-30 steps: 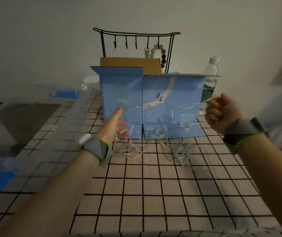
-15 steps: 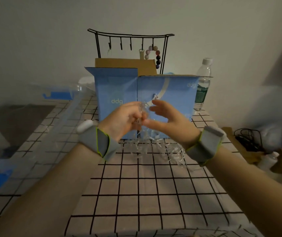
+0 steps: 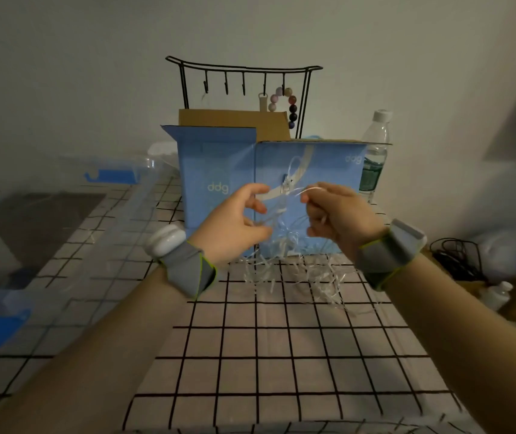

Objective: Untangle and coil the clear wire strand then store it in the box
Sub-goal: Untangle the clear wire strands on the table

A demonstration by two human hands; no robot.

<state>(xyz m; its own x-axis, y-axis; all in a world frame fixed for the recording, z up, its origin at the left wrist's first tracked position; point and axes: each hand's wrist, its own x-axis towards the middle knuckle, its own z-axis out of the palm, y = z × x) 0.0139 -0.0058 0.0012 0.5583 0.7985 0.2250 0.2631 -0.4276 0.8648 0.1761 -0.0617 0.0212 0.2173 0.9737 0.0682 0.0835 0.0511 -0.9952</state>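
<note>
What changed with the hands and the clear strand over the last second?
The left hand left the tangle by the blue box and the right hand came in from the right. Both now pinch the clear wire strand, raised in front of the box, with loops trailing down to the table. The box, water bottle and hook rack stayed put.
</note>
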